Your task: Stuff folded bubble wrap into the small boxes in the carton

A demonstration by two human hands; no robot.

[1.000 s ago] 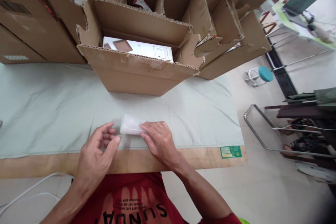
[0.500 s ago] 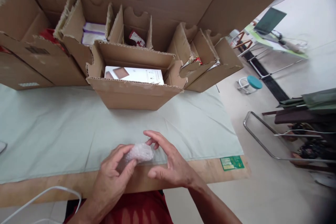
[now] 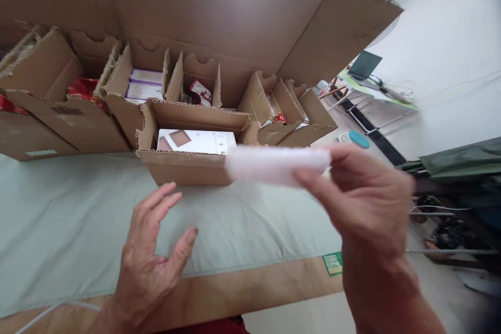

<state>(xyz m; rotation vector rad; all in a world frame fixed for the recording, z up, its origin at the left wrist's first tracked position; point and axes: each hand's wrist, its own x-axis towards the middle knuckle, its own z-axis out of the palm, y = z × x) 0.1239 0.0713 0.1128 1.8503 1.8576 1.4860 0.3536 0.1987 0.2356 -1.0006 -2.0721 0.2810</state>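
My right hand is raised close to the camera, its fingers pinched on a small roll of clear bubble wrap, which is blurred by motion. Lower down, my left hand hovers over the pale green cloth with fingers spread and nothing in it. Straight ahead stands an open cardboard box holding a white flat carton.
Several cut-down cardboard bins with red and white packets line the back, under a tall cardboard wall. The table's wooden edge carries a green sticker. A white cable lies at the lower left. A teal stool stands at the right.
My right hand has lifted the bubble wrap off the table up toward the camera. My left hand has let go and opened. The view has tilted up.
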